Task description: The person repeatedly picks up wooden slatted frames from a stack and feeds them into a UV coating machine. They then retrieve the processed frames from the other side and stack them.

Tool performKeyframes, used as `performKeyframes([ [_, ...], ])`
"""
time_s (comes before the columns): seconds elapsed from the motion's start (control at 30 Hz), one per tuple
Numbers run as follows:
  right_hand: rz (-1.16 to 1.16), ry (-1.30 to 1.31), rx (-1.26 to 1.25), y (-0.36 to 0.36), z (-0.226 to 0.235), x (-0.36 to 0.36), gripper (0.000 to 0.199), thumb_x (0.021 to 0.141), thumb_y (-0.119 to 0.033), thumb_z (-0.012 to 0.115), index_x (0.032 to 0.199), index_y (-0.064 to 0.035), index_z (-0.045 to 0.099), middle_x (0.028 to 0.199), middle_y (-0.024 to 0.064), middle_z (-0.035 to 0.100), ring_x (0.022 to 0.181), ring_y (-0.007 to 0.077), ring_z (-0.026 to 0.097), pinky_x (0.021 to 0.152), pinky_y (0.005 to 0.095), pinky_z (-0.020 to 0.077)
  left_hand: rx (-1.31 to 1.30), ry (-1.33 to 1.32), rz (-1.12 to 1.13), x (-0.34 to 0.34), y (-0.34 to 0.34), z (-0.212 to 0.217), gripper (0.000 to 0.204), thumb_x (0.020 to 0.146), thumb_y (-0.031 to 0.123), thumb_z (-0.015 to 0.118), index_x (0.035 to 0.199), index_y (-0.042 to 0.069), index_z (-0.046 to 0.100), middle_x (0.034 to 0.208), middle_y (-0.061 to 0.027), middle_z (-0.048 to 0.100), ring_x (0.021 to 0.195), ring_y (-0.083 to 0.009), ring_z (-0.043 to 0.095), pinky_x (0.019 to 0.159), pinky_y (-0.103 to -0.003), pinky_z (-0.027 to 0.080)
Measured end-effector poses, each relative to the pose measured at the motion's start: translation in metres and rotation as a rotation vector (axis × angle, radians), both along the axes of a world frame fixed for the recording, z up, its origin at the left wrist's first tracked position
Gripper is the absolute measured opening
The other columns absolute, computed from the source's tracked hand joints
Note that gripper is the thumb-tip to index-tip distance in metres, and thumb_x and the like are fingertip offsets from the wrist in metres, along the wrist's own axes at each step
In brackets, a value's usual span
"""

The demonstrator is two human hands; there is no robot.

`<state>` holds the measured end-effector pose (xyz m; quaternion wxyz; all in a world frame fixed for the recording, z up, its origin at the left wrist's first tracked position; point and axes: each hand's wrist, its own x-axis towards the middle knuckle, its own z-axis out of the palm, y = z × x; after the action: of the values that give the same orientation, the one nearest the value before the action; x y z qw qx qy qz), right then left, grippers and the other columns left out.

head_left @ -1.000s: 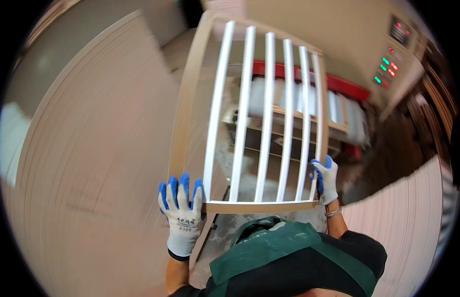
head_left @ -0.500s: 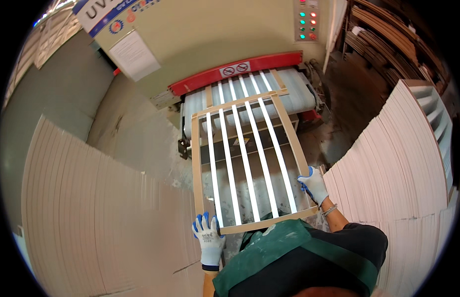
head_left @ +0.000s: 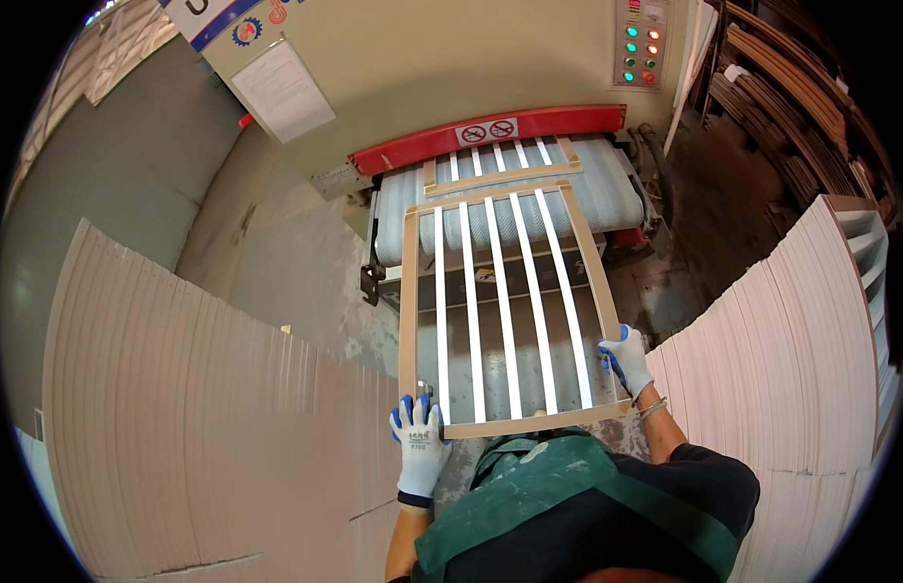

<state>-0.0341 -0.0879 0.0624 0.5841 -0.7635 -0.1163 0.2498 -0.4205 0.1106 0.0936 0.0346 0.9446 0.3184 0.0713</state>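
Currently both gloved hands hold a slatted wooden frame (head_left: 505,311) by its near corners. Left hand (head_left: 419,449) is clenched on the near left corner, where side rail meets bottom rail, fingers wrapped over the edge. Right hand (head_left: 625,358) grips the right side rail just above the near right corner.

Position: frame lies roughly flat and lengthwise, near end at the person's waist, far end reaching onto the ribbed conveyor belt (head_left: 607,194) at the mouth of a machine with a red guard bar (head_left: 490,131). A second frame (head_left: 500,167) of the same kind lies further in on the belt, partly under the guard.

Handling, by judgement: open construction, thin pale slats between tan rails, so probably light for its size and fairly stiff along the rails. It could rack if held by one corner only. Slats look slender and likely the weak part; best gripped on the outer rails, one hand per side, as now. Coated gloves should keep the smooth wood from slipping.

Surroundings: tall stacks of pale panels (head_left: 199,408) stand on the left and on the right (head_left: 792,330). Control lamps (head_left: 641,49) glow above the machine.
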Motion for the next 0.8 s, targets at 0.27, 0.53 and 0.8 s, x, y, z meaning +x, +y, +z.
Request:
performKeyframes([
  [0.27,0.068,-0.211,-0.084,0.029,-0.008,0.040,0.047,0.083,-0.012,0.077,0.124,0.0052,0.062,0.091,0.0141,0.072,0.066,0.0214,0.069,0.055,0.0332,0.0569,-0.028,-0.030,0.040,0.036,0.035,0.003,0.065,0.072,0.026,0.081,0.131,0.006,0.063,0.150,-0.0153,0.046,0.147,-0.0433,0.029,0.118,-0.065,0.018],
  [0.53,0.135,-0.572,-0.408,0.008,-0.011,0.003,0.087,0.089,-0.020,0.072,0.161,-0.0059,0.025,0.124,0.0275,0.063,0.112,0.0436,0.063,0.098,0.0499,0.0496,0.011,-0.031,0.063,0.048,0.058,-0.008,0.057,0.076,0.028,0.079,0.128,0.006,0.066,0.146,-0.0157,0.053,0.145,-0.0410,0.035,0.119,-0.061,0.021],
  [0.8,0.280,-0.667,-0.665,0.018,-0.008,0.004,0.079,0.095,-0.024,0.062,0.163,-0.0143,0.023,0.116,0.0275,0.064,0.097,0.0441,0.067,0.089,0.0517,0.0533,-0.064,0.099,0.084,0.059,0.068,-0.032,0.067,0.079,0.034,0.079,0.137,0.008,0.059,0.154,-0.0145,0.043,0.149,-0.0411,0.027,0.120,-0.061,0.018],
])
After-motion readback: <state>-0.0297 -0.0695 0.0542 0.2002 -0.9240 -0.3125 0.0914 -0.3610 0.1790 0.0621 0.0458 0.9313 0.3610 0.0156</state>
